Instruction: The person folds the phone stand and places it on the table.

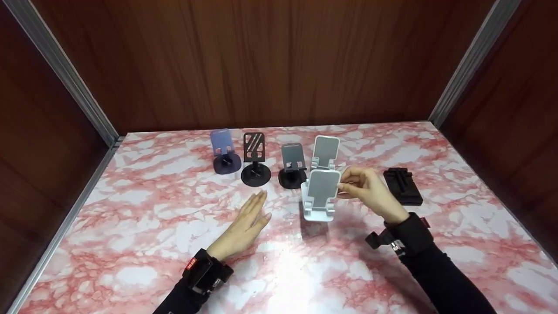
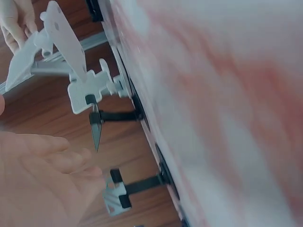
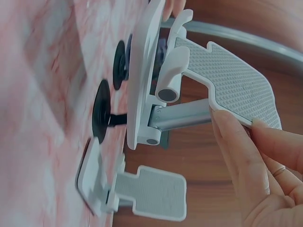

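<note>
Head view: we look forward and down from above the table [image 1: 152,244], far enough back to take in left hand [image 1: 240,227], right hand [image 1: 368,194] and back wall [image 1: 279,65].
Left wrist view: we look from close by the left hand toward that wall, the table turned sideways.
Right wrist view: we sit nearest the raised white stand [image 3: 225,78], table sideways too.
Raised white stand: we share it across all three.

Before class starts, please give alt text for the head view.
Right hand holding a white stand above a marbled table, left hand outstretched nearby. Behind: purple stand, black stand, grey stand, another white stand; at right, black object.
</note>
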### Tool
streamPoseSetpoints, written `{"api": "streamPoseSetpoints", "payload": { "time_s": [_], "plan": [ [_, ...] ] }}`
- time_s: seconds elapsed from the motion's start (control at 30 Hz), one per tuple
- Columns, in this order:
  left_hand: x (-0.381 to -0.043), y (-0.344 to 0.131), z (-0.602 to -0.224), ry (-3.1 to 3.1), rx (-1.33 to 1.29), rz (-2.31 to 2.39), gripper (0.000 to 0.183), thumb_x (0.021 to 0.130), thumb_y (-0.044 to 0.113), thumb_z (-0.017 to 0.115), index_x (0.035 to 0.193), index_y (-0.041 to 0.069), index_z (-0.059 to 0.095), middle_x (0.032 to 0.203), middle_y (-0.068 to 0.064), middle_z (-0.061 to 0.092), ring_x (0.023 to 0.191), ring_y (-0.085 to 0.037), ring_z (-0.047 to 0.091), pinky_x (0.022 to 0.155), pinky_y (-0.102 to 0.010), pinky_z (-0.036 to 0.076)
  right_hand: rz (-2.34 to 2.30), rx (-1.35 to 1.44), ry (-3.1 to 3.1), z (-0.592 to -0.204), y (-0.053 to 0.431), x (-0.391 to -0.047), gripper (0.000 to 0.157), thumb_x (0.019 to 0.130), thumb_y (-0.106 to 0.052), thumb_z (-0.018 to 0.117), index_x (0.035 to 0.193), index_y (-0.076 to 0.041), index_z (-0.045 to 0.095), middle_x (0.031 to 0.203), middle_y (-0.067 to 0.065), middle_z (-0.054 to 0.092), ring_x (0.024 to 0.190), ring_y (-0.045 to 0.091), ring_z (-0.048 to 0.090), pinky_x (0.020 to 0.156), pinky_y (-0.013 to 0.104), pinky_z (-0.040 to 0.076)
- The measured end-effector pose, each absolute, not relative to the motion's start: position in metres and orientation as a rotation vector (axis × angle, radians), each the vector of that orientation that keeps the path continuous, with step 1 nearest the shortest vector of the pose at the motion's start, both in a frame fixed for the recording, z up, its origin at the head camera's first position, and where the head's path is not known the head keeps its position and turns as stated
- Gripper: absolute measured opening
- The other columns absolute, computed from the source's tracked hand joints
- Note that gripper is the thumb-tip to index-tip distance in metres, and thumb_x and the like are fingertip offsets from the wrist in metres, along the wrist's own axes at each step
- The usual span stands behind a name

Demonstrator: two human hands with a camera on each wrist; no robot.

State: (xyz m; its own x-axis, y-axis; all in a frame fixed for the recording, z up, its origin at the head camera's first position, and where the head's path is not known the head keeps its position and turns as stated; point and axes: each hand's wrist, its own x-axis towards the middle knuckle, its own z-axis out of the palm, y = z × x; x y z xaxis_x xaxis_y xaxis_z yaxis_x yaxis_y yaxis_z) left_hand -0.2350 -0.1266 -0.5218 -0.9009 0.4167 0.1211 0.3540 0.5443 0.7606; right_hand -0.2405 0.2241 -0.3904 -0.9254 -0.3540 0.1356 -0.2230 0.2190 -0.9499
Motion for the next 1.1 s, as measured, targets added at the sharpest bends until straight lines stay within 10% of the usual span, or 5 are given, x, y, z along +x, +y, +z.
{"api": "streamPoseSetpoints", "payload": {
  "time_s": [0.33, 0.63, 0.87, 1.1],
  "plan": [
    [-0.195, -0.104, -0.460, 2.346, 0.692, 1.646, 0.069, 0.114, 0.022, 0.047, 0.170, -0.008, 0.018, 0.175, -0.036, 0.023, 0.160, -0.059, 0.029, 0.135, -0.070, 0.020, -1.794, -0.604, 2.313, -0.388, 0.203, -0.235, 0.014, 0.103, 0.007, 0.063, 0.105, 0.021, 0.060, 0.090, -0.012, 0.077, 0.089, 0.003, 0.078, 0.086, 0.025, 0.068],
    [-0.200, -0.094, -0.457, 1.932, 0.539, 1.878, 0.072, 0.114, 0.008, 0.042, 0.168, -0.014, 0.000, 0.176, -0.038, 0.018, 0.162, -0.054, 0.028, 0.137, -0.061, 0.026, -1.787, -0.645, 2.315, -0.386, 0.184, -0.229, 0.017, 0.102, 0.007, 0.065, 0.105, 0.023, 0.059, 0.090, -0.009, 0.077, 0.087, 0.002, 0.078, 0.086, 0.026, 0.069],
    [-0.200, -0.094, -0.462, 1.738, 0.422, 1.987, 0.071, 0.113, 0.009, 0.044, 0.170, -0.011, 0.005, 0.167, -0.041, 0.035, 0.134, -0.024, 0.065, 0.122, -0.043, 0.053, -1.780, -0.666, 2.327, -0.390, 0.173, -0.228, 0.017, 0.101, 0.007, 0.067, 0.104, 0.023, 0.059, 0.094, 0.007, 0.078, 0.085, 0.001, 0.077, 0.085, 0.026, 0.069],
    [-0.202, -0.093, -0.465, 1.679, 0.387, 2.055, 0.069, 0.113, 0.009, 0.047, 0.169, -0.011, 0.013, 0.161, -0.038, 0.045, 0.118, -0.012, 0.070, 0.105, -0.025, 0.062, -1.793, -0.671, 2.325, -0.393, 0.167, -0.228, 0.016, 0.100, 0.009, 0.067, 0.102, 0.024, 0.059, 0.092, 0.006, 0.080, 0.084, 0.001, 0.076, 0.083, 0.027, 0.069]
  ]
}}
